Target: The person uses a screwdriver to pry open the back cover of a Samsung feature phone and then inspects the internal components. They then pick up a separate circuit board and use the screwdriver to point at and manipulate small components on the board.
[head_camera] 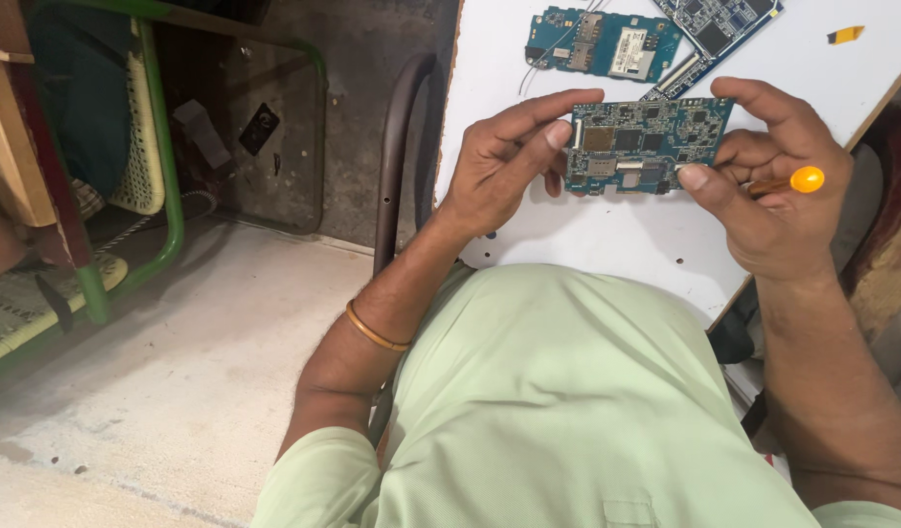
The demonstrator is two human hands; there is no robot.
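Holding a blue circuit board (649, 145) between both hands, above the white table (607, 240) and not resting on it. My left hand (499, 161) pinches the board's left edge: thumb on the near side, index finger along the top-left corner, other fingers curled behind. My right hand (771, 181) closes on the right edge, thumb pressed to the lower right corner, index finger hooked over the top right corner. Same hand also traps a tool with an orange round-ended handle (791, 181) against the palm; only the handle end shows, tip hidden behind the fingers, so I can't tell what kind of tool it is.

Board sits roughly level, component side up, tilted slightly toward me. Dark chips and metal shields visible across its face.

Further up the table, two more blue boards: one (604, 43) lying flat with a pale rectangular part on it, another (717, 22) angled at the top edge, partly out of frame. They nearly touch each other; both are well clear of my hands. Small orange-yellow piece (846, 35) lies alone near the table's far right corner.

Gold bangle (373, 330) on my left wrist. Light green shirt (558, 391) fills the lower frame. Green-framed chair (142, 156) stands on the concrete floor, off to the left.
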